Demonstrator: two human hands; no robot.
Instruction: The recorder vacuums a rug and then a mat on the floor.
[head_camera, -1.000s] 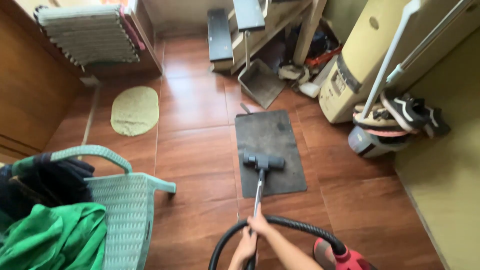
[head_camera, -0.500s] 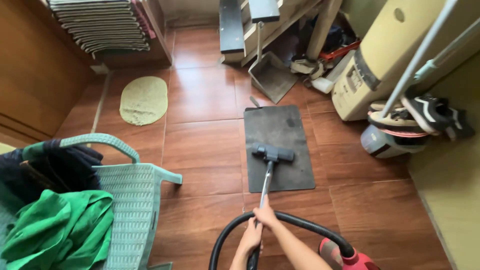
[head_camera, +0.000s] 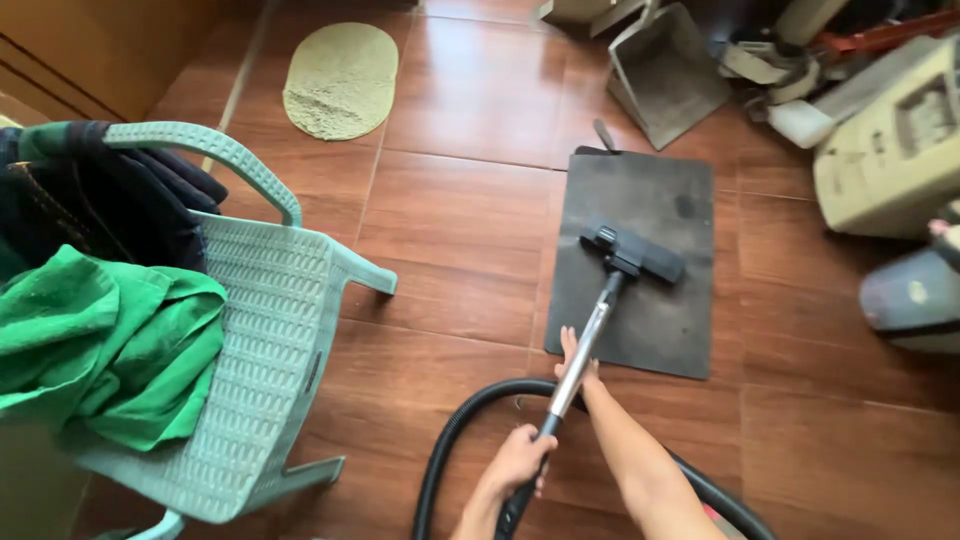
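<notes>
I see a floor (head_camera: 450, 220) of red-brown wood-look tiles filling the view. At the left stands a pale green plastic chair (head_camera: 255, 340), its seat loaded with a green cloth (head_camera: 110, 340) and a dark garment (head_camera: 90, 205) draped over the backrest. Right of centre a dark grey mat (head_camera: 655, 320) lies flat on the floor. At the far right a cream-coloured appliance (head_camera: 895, 150) stands against clutter, and a grey rounded container (head_camera: 915, 300) sits just near of it. At the far left an oval green rug (head_camera: 340, 80) lies on the tiles. A grey dustpan (head_camera: 665, 70) rests at the far edge, beyond the mat.

The vacuum head (head_camera: 632, 250) sits on the mat, roughly at its middle, slightly skewed. Its metal tube (head_camera: 585, 345) runs from the head toward the near edge, tilted to the left. A black hose (head_camera: 470, 425) curves from the tube handle, loops left and returns toward the near right.

My right hand (head_camera: 575, 360) lies against the tube at the near edge of the mat, fingers (head_camera: 568, 342) extended along the tube and only loosely bent, not wrapped round it. My left hand (head_camera: 520, 465) is lower on the tube, near the hose joint, with its fingers clamped round the black grip
</notes>
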